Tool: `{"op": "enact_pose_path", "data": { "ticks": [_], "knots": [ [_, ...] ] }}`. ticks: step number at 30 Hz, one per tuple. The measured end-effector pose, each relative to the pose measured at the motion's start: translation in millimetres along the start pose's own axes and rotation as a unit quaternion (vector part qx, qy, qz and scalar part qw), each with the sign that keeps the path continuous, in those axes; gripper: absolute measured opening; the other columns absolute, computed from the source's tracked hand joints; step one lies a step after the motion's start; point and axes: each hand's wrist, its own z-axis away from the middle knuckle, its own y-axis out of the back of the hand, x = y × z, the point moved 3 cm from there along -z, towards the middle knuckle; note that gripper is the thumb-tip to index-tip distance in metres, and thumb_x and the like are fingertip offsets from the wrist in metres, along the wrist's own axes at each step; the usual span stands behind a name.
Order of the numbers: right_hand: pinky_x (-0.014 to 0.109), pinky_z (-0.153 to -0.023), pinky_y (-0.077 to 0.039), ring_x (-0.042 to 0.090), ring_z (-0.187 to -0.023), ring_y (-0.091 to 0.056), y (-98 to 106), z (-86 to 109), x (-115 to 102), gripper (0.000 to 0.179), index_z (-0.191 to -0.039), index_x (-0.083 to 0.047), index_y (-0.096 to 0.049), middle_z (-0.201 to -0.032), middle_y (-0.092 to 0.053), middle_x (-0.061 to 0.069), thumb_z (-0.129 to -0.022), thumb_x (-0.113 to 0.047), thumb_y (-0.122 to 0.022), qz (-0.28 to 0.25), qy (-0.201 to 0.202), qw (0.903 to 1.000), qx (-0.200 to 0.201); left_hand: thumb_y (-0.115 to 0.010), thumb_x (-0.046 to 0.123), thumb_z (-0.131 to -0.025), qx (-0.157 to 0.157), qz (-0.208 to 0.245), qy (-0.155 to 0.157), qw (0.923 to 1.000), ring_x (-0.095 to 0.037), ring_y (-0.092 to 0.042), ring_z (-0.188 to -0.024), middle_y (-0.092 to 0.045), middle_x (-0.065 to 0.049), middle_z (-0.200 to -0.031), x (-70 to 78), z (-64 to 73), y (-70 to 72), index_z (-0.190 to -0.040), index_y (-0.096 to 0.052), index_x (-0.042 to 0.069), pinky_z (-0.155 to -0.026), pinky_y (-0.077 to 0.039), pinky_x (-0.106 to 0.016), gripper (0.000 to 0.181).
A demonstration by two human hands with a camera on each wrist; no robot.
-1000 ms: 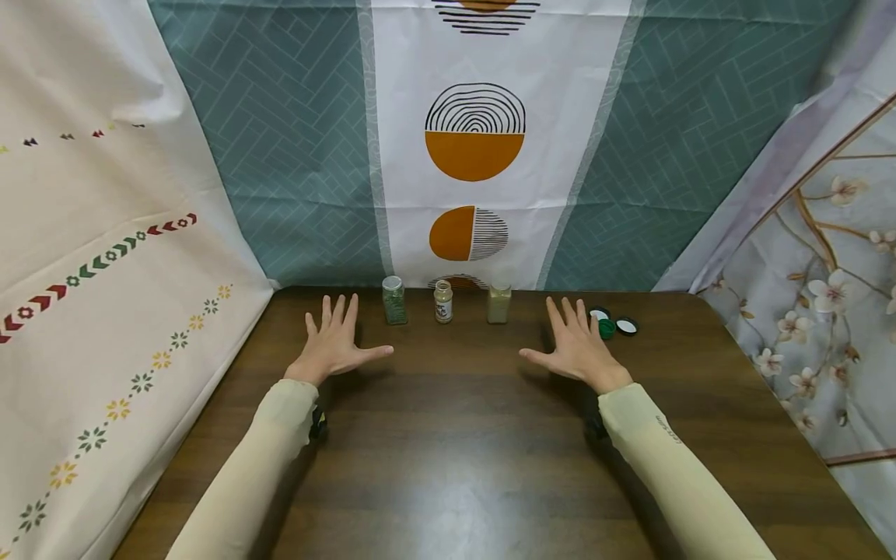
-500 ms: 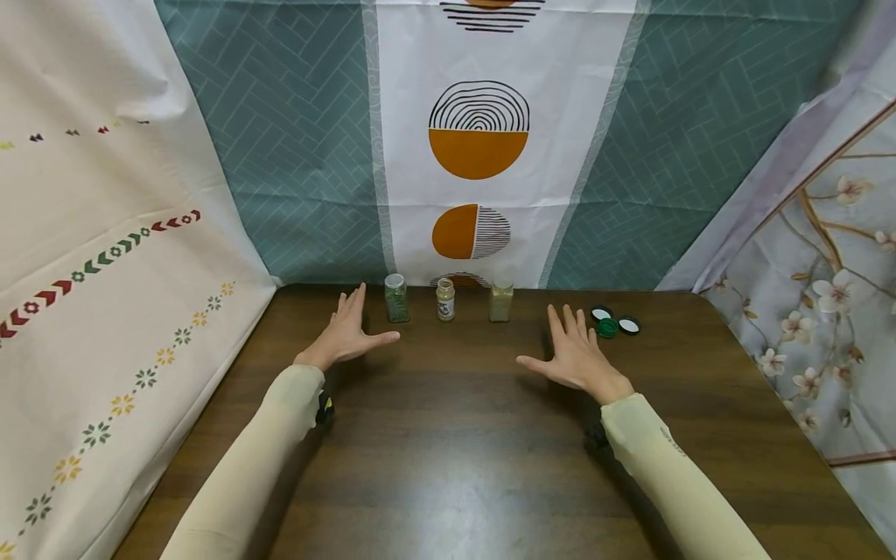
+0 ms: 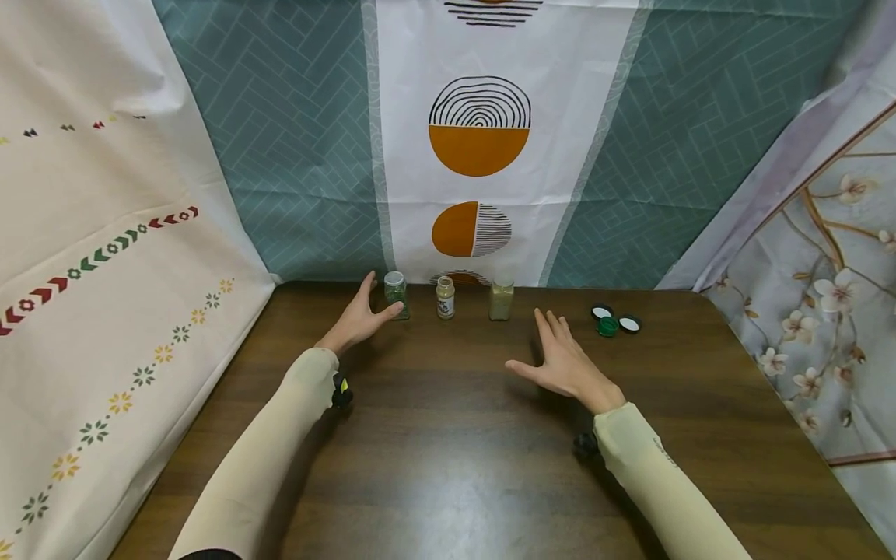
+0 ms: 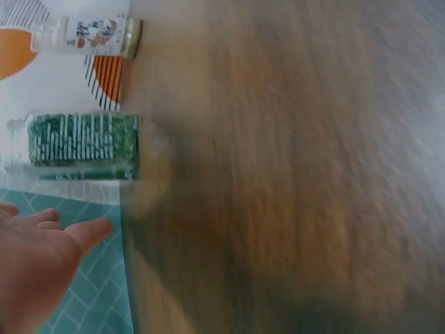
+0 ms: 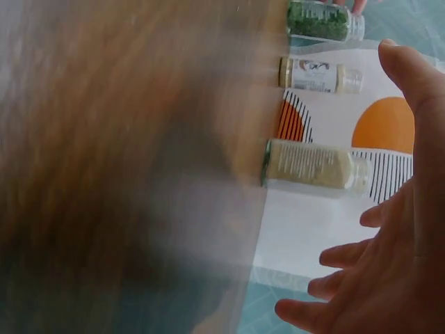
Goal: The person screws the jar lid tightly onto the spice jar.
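Observation:
My left hand [image 3: 358,319] is spread beside a glass jar of green dried herbs [image 3: 395,294], its thumb overlapping the jar's front in the head view. In the left wrist view the herb jar [image 4: 83,146] stands a little apart from the fingers. To its right stands a small jar with a white label [image 3: 445,299], then a square jar of pale beige powder [image 3: 501,302]. My right hand [image 3: 563,362], fingers spread and holding nothing, hovers over the table in front of the powder jar; the right wrist view shows that powder jar [image 5: 313,165] beyond its fingers.
Two black lids with white insides, one a black lid [image 3: 630,323] at the right, lie with a green cap [image 3: 607,326] on the dark wooden table [image 3: 448,435]. A patterned cloth [image 3: 301,155] hangs at the table's back edge, with more cloths on both sides.
My left hand has moved right and forward to the herb jar, turning onto its side. My right hand has shifted slightly left, away from the lids. The jars stay in place.

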Motion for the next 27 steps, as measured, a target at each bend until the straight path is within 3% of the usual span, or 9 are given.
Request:
{"op": "enact_pose_path", "data": {
  "ticks": [5,13,27],
  "knots": [
    [0.073,-0.12,-0.019,0.05,-0.157,-0.005,-4.2,0.8,-7.8,0.121,-0.167,-0.011,-0.004,-0.172,-0.008,0.02,-0.086,-0.079,-0.061,-0.016,0.009,0.9998,-0.007,-0.063,0.048,-0.101,0.007,0.019,-0.012,0.9997,-0.048,-0.029,-0.152,-0.014,-0.02,-0.171,9.2,-6.4,-1.3,-0.167,0.003,0.013,-0.117,-0.036,-0.064,0.099],
    [0.073,-0.12,-0.02,0.047,-0.158,-0.005,-12.3,-2.5,-16.6,0.118,-0.167,-0.012,-0.007,-0.173,-0.011,0.015,-0.086,-0.079,-0.06,-0.037,0.011,0.9992,-0.015,-0.052,0.025,-0.109,0.046,0.035,-0.01,0.9983,-0.043,-0.031,-0.152,-0.025,-0.022,-0.168,9.3,-15.6,-5.6,-0.166,-0.008,0.008,-0.12,-0.036,-0.059,0.074],
    [0.072,-0.122,-0.018,0.044,-0.159,-0.004,-23.9,-4.5,-29.1,0.116,-0.167,-0.015,-0.006,-0.173,-0.011,0.016,-0.086,-0.079,-0.06,-0.064,0.01,0.9977,-0.02,-0.053,0.022,-0.109,0.062,0.059,-0.005,0.9963,-0.04,-0.05,-0.139,-0.044,-0.022,-0.158,11.3,-13.4,-12.6,-0.16,-0.034,0.004,-0.109,-0.048,-0.055,0.057]
  ]
}}
